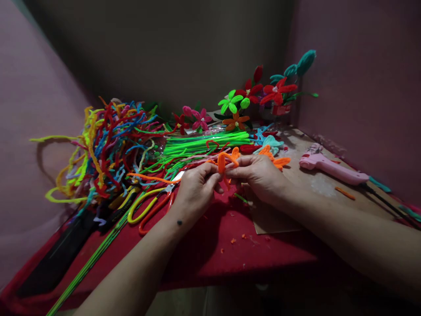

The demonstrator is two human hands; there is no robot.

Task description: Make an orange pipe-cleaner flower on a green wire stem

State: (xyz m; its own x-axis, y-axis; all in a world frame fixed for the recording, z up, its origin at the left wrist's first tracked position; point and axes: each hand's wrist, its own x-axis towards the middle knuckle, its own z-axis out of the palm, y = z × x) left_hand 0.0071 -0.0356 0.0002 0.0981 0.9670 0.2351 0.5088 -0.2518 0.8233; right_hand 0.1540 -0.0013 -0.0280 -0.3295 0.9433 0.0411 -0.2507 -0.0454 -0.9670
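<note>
Item under inspection: an orange fuzzy-stem piece (221, 163), located just right of centre in the frame, bent into loops and held above the red cloth (210, 250). Judged by its look, it is very light, soft on the surface and not slippery, with a bendable core that should keep a fold; crushing of the pile or loss of the loop shape is the likely damage. Best hold appears to be at the narrow base below the loops, between fingertip and thumb. The left hand (199, 186) has its thumb and forefinger closed in a pinch at the piece's lower left side, other fingers curled. The right hand (259, 173) pinches the same piece from the right, thumb and forefinger nearly together; its remaining fingers are partly hidden. Orange petals (280, 163) lie just beyond the right hand; scissors (148, 208) lie beside the left.
</note>
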